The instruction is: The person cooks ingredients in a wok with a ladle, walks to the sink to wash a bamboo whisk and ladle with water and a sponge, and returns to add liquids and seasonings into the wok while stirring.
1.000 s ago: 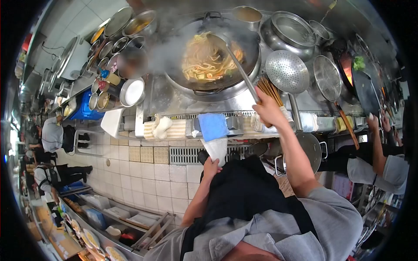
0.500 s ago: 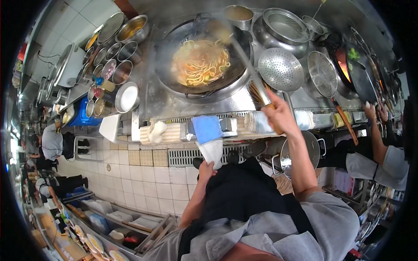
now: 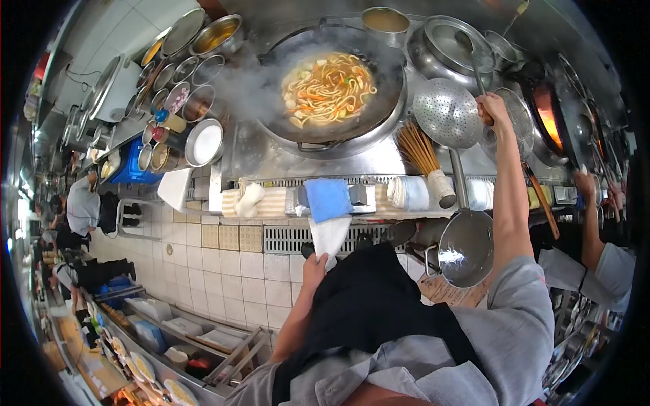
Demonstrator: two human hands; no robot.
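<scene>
My right hand (image 3: pixel 494 108) is closed round the wooden handle of a ladle (image 3: pixel 479 74), whose bowl is over a lidded steel pot (image 3: pixel 440 51) at the back right. Low in front of the stove, my left hand (image 3: pixel 315 268) grips the bottom end of a white cloth (image 3: pixel 330 235). That cloth hangs beneath a blue cloth (image 3: pixel 328 199) on the stove's front rail. Noodles (image 3: pixel 330 91) with orange and pale pieces lie steaming in the large black wok (image 3: pixel 284 128). Near my right forearm are a perforated strainer (image 3: pixel 445 111) and a bamboo brush (image 3: pixel 423 152).
Metal tubs (image 3: pixel 198 101) and a bowl of white powder or liquid (image 3: pixel 204 143) stand left of the wok. A burner flame (image 3: pixel 547 115) glows at right, beside a co-worker's hand (image 3: pixel 585 184). An empty-looking steel pot (image 3: pixel 466 250) sits below the stove edge.
My right hand has moved right and away from me, carrying the ladle from over the wok to the lidded pot. The bamboo brush is now uncovered. My left hand keeps its grip on the cloth.
</scene>
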